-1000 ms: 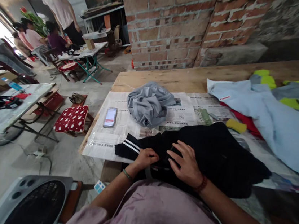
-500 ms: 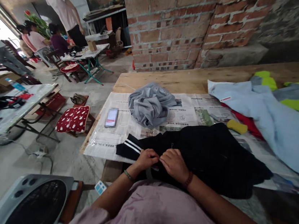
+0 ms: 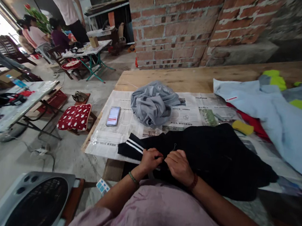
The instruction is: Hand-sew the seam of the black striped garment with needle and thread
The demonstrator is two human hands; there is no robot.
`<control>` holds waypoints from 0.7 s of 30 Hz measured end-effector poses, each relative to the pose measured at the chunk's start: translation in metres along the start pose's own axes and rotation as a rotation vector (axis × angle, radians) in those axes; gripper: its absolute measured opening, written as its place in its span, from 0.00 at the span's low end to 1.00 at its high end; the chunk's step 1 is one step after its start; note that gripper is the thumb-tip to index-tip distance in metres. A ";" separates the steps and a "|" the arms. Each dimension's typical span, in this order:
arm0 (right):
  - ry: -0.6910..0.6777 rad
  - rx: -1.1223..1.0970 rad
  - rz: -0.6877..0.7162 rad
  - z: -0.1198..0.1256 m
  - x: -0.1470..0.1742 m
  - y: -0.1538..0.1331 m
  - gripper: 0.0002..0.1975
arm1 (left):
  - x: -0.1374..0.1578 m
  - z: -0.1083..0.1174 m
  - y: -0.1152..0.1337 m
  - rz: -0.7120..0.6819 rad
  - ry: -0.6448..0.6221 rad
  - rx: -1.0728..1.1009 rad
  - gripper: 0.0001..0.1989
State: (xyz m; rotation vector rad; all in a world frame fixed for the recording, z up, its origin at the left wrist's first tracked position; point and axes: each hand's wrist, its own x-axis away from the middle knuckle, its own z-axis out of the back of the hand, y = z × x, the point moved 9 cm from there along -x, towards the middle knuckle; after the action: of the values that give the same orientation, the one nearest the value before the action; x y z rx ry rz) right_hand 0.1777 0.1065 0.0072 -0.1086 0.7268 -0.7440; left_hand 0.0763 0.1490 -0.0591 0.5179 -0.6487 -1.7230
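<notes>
A black garment (image 3: 217,157) with a white-striped band (image 3: 133,146) at its left end lies across the near edge of the newspaper-covered table. My left hand (image 3: 150,159) is closed on its near edge, just right of the stripes. Close beside it, my right hand (image 3: 180,166) pinches the same black cloth, knuckles up. A small gap parts the two hands, and the fingertips are partly hidden. A small zipper pull (image 3: 174,146) shows on the cloth just beyond my right hand.
A bundled grey cloth (image 3: 153,104) and a phone (image 3: 113,116) lie beyond the garment. To the right are a yellow sponge (image 3: 242,127) and a light blue garment (image 3: 275,110). A brick wall (image 3: 175,24) stands behind the table; a fan (image 3: 38,202) is at lower left.
My hands have moved slightly apart along the black garment's edge, both still gripping it. The camera view has shifted a little.
</notes>
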 end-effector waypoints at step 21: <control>-0.062 0.056 0.112 -0.007 -0.003 -0.009 0.12 | -0.003 -0.004 -0.003 -0.008 -0.104 0.123 0.07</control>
State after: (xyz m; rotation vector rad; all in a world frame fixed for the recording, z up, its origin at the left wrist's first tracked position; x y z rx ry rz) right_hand 0.1666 0.1031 0.0060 -0.0396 0.6468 -0.6506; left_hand 0.0775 0.1516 -0.0641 0.5194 -0.8320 -1.7340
